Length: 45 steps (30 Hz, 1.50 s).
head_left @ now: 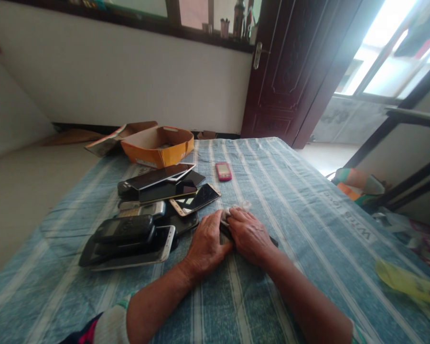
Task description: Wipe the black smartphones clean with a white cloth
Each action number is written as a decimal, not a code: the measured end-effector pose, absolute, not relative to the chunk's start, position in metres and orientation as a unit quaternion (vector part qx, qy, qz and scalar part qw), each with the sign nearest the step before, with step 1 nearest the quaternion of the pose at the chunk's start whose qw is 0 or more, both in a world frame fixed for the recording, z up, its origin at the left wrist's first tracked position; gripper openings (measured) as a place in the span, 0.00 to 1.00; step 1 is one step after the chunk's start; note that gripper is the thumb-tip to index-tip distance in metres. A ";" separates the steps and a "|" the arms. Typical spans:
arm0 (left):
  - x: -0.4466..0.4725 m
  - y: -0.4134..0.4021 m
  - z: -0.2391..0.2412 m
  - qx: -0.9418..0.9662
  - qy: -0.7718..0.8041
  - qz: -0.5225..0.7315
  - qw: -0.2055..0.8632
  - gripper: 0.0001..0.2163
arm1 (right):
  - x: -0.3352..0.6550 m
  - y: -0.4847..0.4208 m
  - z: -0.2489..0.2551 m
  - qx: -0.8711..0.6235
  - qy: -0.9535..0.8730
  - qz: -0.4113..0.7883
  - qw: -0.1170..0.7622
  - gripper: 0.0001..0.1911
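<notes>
My left hand (208, 241) and my right hand (250, 235) rest close together on the striped blue cloth (290, 200). Between them lies a dark phone (226, 234), mostly hidden; my left hand's fingers press on it. My right hand is closed on a small white wipe (236, 208) held against the phone. To the left lies a pile of several phones (146, 210), some stacked. A small pink phone (223, 170) lies alone farther back.
An orange cardboard box (157, 145) with its lid (111, 138) stands at the table's far left edge. A dark wooden door (290, 71) is behind. A yellow object (408, 282) lies at the right edge, with bags on the floor beyond.
</notes>
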<state>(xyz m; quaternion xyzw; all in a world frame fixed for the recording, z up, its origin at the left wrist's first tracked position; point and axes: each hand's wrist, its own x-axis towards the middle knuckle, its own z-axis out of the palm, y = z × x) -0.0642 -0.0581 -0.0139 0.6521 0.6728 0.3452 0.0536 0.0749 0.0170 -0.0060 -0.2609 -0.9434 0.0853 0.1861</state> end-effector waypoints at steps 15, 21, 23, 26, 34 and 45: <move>-0.066 -0.057 -0.017 0.664 0.667 0.337 0.040 0.31 | 0.073 0.027 -0.007 -0.289 -0.935 0.096 0.183 0.14; -0.066 -0.058 -0.017 0.660 0.672 0.333 0.037 0.32 | 0.072 0.029 -0.007 -0.359 -0.911 0.077 0.189 0.13; -0.067 -0.058 -0.017 0.660 0.673 0.333 0.038 0.32 | 0.073 0.028 -0.005 -0.382 -0.904 0.066 0.180 0.13; -0.067 -0.058 -0.018 0.662 0.670 0.335 0.039 0.31 | 0.074 0.024 -0.004 -0.385 -0.904 0.064 0.175 0.13; -0.067 -0.057 -0.019 0.667 0.661 0.340 0.037 0.31 | 0.071 0.028 -0.009 -0.279 -0.936 0.091 0.195 0.12; -0.067 -0.058 -0.017 0.643 0.682 0.344 0.057 0.31 | 0.072 0.021 0.000 -0.191 -0.955 0.125 0.188 0.15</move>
